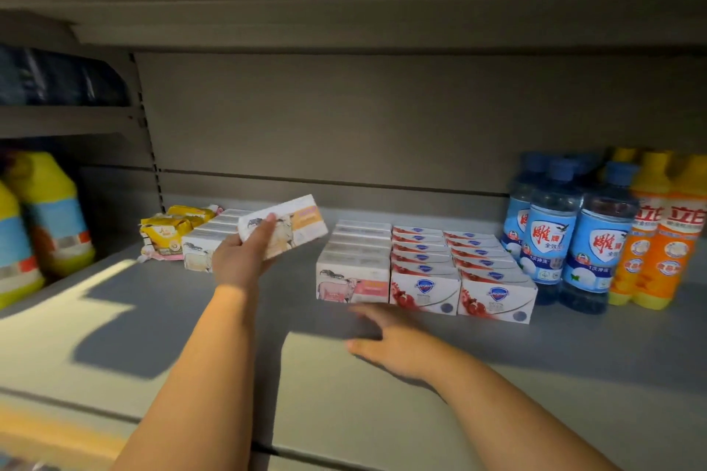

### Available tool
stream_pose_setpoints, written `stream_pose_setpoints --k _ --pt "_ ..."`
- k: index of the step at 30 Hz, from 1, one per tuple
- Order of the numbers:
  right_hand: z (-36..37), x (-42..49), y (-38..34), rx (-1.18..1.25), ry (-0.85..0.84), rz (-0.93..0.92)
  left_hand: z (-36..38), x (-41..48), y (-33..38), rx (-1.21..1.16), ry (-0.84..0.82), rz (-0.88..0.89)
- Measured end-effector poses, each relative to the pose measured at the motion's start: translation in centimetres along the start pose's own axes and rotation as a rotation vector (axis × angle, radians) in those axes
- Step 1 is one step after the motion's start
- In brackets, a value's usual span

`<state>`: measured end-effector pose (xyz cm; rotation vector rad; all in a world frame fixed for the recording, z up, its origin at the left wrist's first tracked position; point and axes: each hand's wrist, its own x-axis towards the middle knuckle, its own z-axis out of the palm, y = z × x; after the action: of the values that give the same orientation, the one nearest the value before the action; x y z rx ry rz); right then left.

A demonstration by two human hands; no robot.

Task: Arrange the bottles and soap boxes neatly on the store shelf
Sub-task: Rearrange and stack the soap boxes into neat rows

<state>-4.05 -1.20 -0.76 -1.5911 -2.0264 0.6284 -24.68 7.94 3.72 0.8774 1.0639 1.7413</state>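
Observation:
My left hand (241,260) grips a white soap box with a sheep picture and an orange panel (290,227), lifted above the grey shelf (153,314). Behind it stands a row of the same orange-panel boxes (206,245). To the right sits a row of pink-panel sheep boxes (354,268), then two rows of red-and-white soap boxes (459,271). My right hand (386,346) lies flat and blurred on the shelf in front of the pink-panel row, holding nothing. Blue bottles (566,233) and orange-yellow bottles (665,237) stand at the far right.
Yellow soap packets (172,229) lie at the back left of the shelf. Large yellow-capped bottles (46,218) stand on the neighbouring shelf to the left. A shelf board hangs overhead. Bare shelf surface shows between the two sheep-box rows.

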Motion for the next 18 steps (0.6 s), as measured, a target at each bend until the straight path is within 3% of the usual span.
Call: stream_pose_setpoints --k 3,8,15,18 --pt "0.4 0.5 0.3 -0.204 -0.026 -0.074 -0.9 1.0 -1.5 0.076 0.143 -0.032" --pt "0.4 0.8 0.9 -0.196 -0.006 -0.105 -1.6 1.6 -3.4 0.35 0.181 0.005" --pt "0.2 1.1 1.1 -0.188 0.021 -0.138 -1.7 2.5 -3.4 0.519 -0.125 0.061" --pt "0.5 1.2 0.9 -0.204 0.037 -0.145 -1.8 4.1 -3.0 0.723 -0.279 0.106"
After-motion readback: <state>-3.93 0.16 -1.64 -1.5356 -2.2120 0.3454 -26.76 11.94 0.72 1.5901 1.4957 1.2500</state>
